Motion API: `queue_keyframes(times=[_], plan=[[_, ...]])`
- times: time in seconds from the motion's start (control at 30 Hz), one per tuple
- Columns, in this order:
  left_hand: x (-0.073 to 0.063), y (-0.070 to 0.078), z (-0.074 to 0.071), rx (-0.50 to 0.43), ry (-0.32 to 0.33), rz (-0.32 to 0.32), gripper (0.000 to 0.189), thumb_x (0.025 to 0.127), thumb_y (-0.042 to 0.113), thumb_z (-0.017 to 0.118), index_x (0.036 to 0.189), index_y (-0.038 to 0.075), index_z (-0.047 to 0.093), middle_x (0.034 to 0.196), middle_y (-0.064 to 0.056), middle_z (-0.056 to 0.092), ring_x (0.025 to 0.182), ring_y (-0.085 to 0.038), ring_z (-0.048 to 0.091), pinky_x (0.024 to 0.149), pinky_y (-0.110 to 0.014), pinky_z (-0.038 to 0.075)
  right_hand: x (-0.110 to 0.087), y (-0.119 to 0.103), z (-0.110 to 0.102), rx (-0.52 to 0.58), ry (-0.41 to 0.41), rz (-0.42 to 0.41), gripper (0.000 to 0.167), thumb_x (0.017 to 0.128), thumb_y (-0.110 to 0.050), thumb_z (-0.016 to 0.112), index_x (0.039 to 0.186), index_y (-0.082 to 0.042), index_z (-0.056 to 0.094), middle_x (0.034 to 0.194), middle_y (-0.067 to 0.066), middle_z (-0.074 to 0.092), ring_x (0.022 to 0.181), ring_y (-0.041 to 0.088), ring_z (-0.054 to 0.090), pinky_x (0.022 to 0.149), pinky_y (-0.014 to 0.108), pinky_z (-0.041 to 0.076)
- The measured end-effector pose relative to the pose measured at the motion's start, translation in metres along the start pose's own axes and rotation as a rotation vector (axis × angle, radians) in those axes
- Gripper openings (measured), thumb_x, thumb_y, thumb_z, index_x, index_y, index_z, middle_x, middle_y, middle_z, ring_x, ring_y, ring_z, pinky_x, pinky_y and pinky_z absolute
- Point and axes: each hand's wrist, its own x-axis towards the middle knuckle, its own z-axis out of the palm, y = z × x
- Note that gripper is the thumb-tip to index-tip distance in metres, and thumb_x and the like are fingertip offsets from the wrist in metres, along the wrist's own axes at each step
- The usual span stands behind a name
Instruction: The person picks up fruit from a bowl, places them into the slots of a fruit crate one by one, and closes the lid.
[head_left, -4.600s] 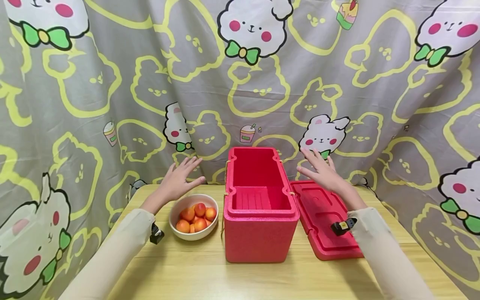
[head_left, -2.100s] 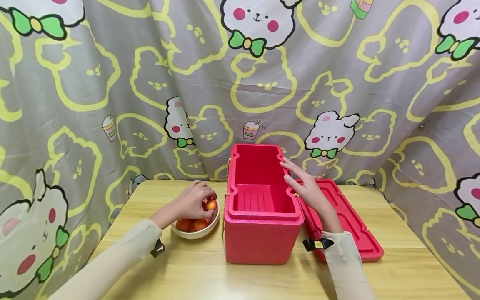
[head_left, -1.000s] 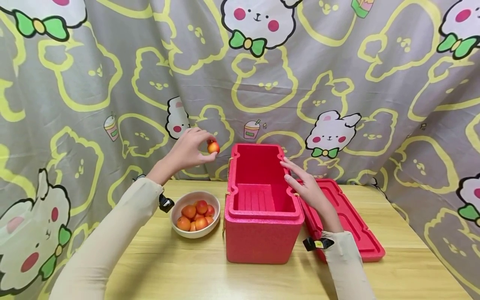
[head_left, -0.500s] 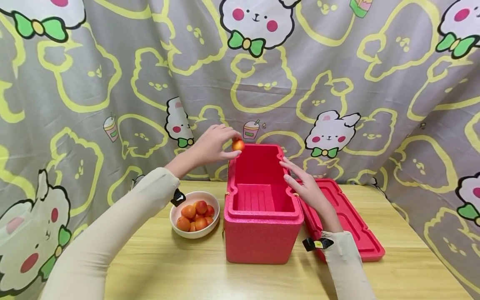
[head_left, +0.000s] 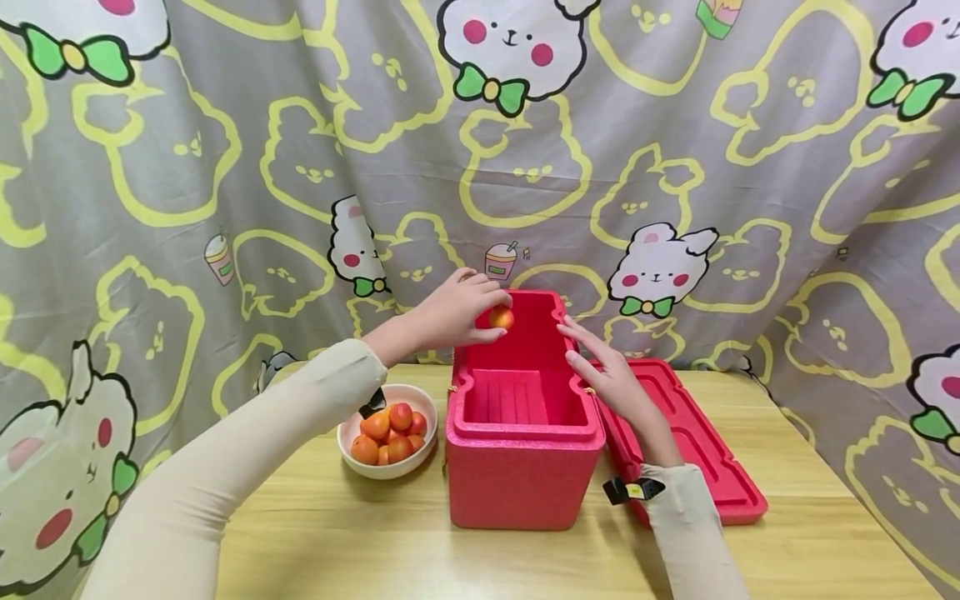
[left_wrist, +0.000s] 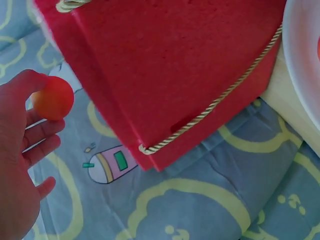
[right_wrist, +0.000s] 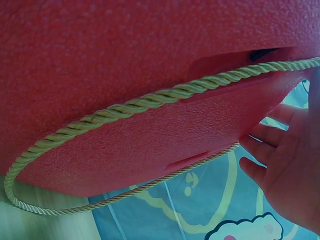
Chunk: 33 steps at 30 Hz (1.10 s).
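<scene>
My left hand [head_left: 463,312] pinches an orange-red apricot [head_left: 501,317] between thumb and fingers, over the left side of the red foam box [head_left: 525,483]. In the left wrist view the apricot [left_wrist: 54,98] shows at the fingertips, beside the box's rim. The box stands uncovered, with its ribbed bottom in sight. My right hand [head_left: 617,379] rests its extended fingers on the box's right rim; the right wrist view shows these fingers [right_wrist: 260,142] along the wall. A white bowl [head_left: 352,462] holding several apricots [head_left: 390,433] sits left of the box, partly behind my left sleeve.
The red lid [head_left: 708,467] lies on the wooden table [head_left: 390,542] right of the box, partly under my right forearm. Gold rope handles [right_wrist: 165,97] hang along the box's sides. A patterned curtain [head_left: 420,125] hangs behind the table.
My left hand took an apricot from the bowl, lifted it and carried it right, then slightly down, over the box. My right hand moved from above the lid to the box rim and stayed there.
</scene>
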Motion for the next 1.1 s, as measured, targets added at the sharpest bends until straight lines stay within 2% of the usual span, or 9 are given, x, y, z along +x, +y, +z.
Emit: queue_keyframes(times=[0.2, 0.43, 0.83, 1.1], plan=[[0.0, 0.0, 0.008, 0.047, -0.022, 0.03, 0.038, 0.089, 0.033, 0.075, 0.12, 0.012, 0.068, 0.117, -0.006, 0.069, 0.118, -0.024, 0.059, 0.114, -0.052, 0.034, 0.0, 0.0, 0.0, 0.012, -0.004, 0.002, 0.055, 0.102, -0.026, 0.057, 0.155, -0.024, 0.044, 0.168, 0.002, 0.03, 0.153, 0.033, 0.033, 0.102, 0.062, 0.048], [-0.003, -0.003, 0.015, 0.075, -0.032, 0.032, 0.036, 0.089, 0.033, 0.075, 0.117, 0.012, 0.069, 0.112, -0.004, 0.071, 0.112, -0.023, 0.061, 0.112, -0.052, 0.036, 0.0, 0.0, 0.0, 0.013, -0.005, 0.003, 0.056, 0.101, -0.021, 0.058, 0.155, -0.023, 0.044, 0.168, 0.003, 0.03, 0.153, 0.034, 0.032, 0.102, 0.062, 0.048], [-0.006, -0.007, 0.022, 0.056, -0.063, 0.0, 0.033, 0.09, 0.034, 0.074, 0.114, 0.011, 0.069, 0.109, -0.004, 0.071, 0.109, -0.022, 0.06, 0.112, -0.051, 0.036, 0.001, -0.001, 0.0, 0.016, -0.006, 0.01, 0.055, 0.101, -0.018, 0.057, 0.155, -0.024, 0.044, 0.168, 0.002, 0.03, 0.153, 0.032, 0.032, 0.104, 0.064, 0.046], [-0.005, -0.008, 0.023, 0.048, -0.084, -0.014, 0.038, 0.091, 0.038, 0.072, 0.119, 0.013, 0.068, 0.117, -0.005, 0.07, 0.117, -0.024, 0.06, 0.113, -0.053, 0.034, -0.001, -0.001, 0.001, 0.021, -0.003, 0.012, 0.055, 0.101, -0.023, 0.057, 0.154, -0.025, 0.044, 0.168, -0.001, 0.03, 0.153, 0.031, 0.032, 0.104, 0.062, 0.047]])
